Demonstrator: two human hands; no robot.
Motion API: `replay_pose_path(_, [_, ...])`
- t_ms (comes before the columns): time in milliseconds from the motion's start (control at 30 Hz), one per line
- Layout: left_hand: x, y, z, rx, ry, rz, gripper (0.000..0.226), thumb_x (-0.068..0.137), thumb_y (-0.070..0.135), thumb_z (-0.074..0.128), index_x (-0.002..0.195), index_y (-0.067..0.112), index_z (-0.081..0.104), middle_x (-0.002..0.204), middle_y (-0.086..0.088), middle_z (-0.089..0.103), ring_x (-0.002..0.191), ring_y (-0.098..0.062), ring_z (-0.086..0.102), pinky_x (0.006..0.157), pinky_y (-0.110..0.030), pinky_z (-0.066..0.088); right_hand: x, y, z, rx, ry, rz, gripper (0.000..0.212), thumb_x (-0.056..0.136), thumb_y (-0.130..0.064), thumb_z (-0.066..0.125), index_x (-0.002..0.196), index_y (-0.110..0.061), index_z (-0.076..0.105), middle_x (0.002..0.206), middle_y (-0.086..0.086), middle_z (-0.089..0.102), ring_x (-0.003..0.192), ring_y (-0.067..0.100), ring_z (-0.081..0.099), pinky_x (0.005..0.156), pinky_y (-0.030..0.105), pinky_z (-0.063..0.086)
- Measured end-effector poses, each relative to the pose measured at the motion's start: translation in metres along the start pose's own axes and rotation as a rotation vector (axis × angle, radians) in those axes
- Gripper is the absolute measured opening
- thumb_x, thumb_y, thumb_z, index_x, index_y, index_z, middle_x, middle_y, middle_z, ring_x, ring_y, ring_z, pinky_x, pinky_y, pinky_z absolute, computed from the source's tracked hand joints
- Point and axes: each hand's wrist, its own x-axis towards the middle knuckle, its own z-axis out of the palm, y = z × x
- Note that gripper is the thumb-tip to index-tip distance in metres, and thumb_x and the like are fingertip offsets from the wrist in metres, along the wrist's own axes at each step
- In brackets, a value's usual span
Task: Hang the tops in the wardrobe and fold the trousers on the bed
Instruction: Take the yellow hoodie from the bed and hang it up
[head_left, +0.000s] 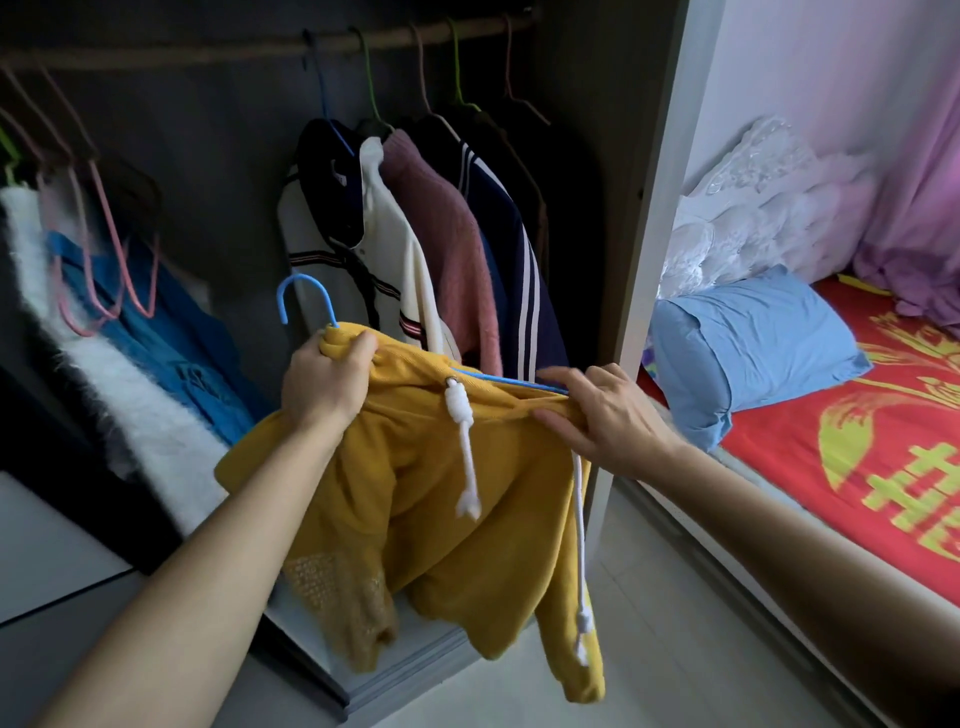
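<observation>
A yellow hoodie (431, 499) with white drawstrings hangs in front of the open wardrobe, threaded on a blue hanger (304, 296) whose hook sticks up above the collar. My left hand (324, 382) grips the hoodie's neck at the base of the hook. My right hand (605, 415) pinches the hoodie's right shoulder over the hanger's arm. The wardrobe rail (260, 49) runs across the top. The bed (831, 441) with its red cover lies at the right. I see no trousers.
Several tops hang at the rail's right end (452, 249): cream, pink and striped navy. Blue and white fluffy garments (156, 353) and empty pink hangers (104, 244) hang at the left. A blue pillow (753, 343) lies on the bed. The wardrobe's side panel (649, 208) stands between wardrobe and bed.
</observation>
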Motion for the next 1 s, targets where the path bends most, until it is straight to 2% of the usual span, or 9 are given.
replay_pose_path(33, [0.004,0.000,-0.001,-0.006,0.020,-0.013,0.026,0.083,0.046,0.059,0.079,0.021,0.064,0.078,0.005,0.062,0.079,-0.018,0.061,0.065,-0.029,0.042,-0.005,0.002,-0.001,0.006,-0.011,-0.039,0.057,0.098,-0.059,0.045,0.135,-0.015,0.047,0.090,0.001,0.065,0.083,0.014,0.059,0.094,0.035,0.046])
replay_pose_path(100, [0.013,-0.004,-0.005,-0.024,0.046,-0.024,0.031,0.080,0.048,0.056,0.076,0.018,0.065,0.077,0.001,0.064,0.078,-0.021,0.061,0.066,-0.031,0.045,-0.014,0.007,-0.003,-0.042,0.000,-0.144,0.055,0.095,-0.056,0.054,0.129,-0.012,0.046,0.100,0.002,0.065,0.088,0.016,0.060,0.098,0.035,0.043])
replay_pose_path(233, [0.020,-0.009,-0.014,0.023,0.024,0.082,0.042,0.078,0.051,0.052,0.075,0.012,0.065,0.070,-0.002,0.061,0.068,-0.017,0.056,0.060,-0.027,0.040,-0.020,0.012,-0.005,-0.200,0.009,-0.226,0.045,0.092,-0.050,0.062,0.121,-0.016,0.058,0.091,-0.001,0.065,0.085,0.018,0.057,0.099,0.040,0.041])
replay_pose_path(433, [0.022,-0.004,-0.029,0.090,-0.002,0.199,0.040,0.077,0.050,0.050,0.068,0.013,0.059,0.062,0.000,0.056,0.061,-0.014,0.051,0.058,-0.022,0.036,-0.018,0.017,-0.009,-0.260,-0.021,-0.283,0.042,0.096,-0.046,0.058,0.123,-0.014,0.060,0.090,0.000,0.072,0.090,0.022,0.061,0.110,0.045,0.030])
replay_pose_path(533, [0.012,-0.003,-0.030,0.226,-0.001,0.319,0.040,0.077,0.049,0.053,0.067,0.011,0.057,0.059,0.003,0.053,0.056,-0.007,0.048,0.055,-0.017,0.031,-0.013,0.016,-0.010,-0.278,-0.032,-0.310,0.042,0.096,-0.050,0.055,0.117,-0.015,0.064,0.091,0.001,0.071,0.090,0.023,0.060,0.109,0.043,0.031])
replay_pose_path(633, [0.004,0.001,-0.026,0.298,-0.042,0.383,0.041,0.077,0.055,0.053,0.069,0.015,0.057,0.062,0.003,0.057,0.057,-0.009,0.051,0.056,-0.021,0.033,0.002,0.008,-0.014,-0.270,-0.037,-0.321,0.035,0.097,-0.047,0.055,0.111,-0.017,0.066,0.095,-0.001,0.070,0.091,0.023,0.058,0.105,0.043,0.033])
replay_pose_path(767, [-0.003,0.012,-0.014,0.201,-0.190,0.332,0.042,0.075,0.061,0.055,0.080,0.020,0.060,0.073,0.008,0.062,0.069,-0.005,0.055,0.060,-0.022,0.037,0.034,-0.019,-0.011,-0.122,-0.033,-0.208,0.020,0.099,-0.033,0.049,0.113,-0.023,0.061,0.104,-0.005,0.066,0.102,0.020,0.052,0.104,0.041,0.029])
replay_pose_path(900, [-0.005,0.010,-0.010,0.122,-0.299,0.275,0.039,0.070,0.059,0.060,0.081,0.022,0.061,0.078,0.006,0.065,0.076,-0.011,0.060,0.067,-0.027,0.043,0.051,-0.038,-0.003,-0.023,-0.066,-0.200,0.024,0.095,-0.037,0.045,0.109,-0.023,0.059,0.099,-0.006,0.061,0.101,0.018,0.050,0.101,0.038,0.030])
replay_pose_path(1000, [-0.004,-0.001,-0.015,0.059,-0.294,0.206,0.037,0.067,0.055,0.064,0.082,0.021,0.063,0.081,0.004,0.066,0.078,-0.012,0.061,0.066,-0.026,0.044,0.047,-0.029,-0.004,0.025,-0.274,-0.162,0.034,0.087,-0.054,0.051,0.100,-0.023,0.059,0.092,-0.005,0.061,0.093,0.018,0.054,0.097,0.034,0.034])
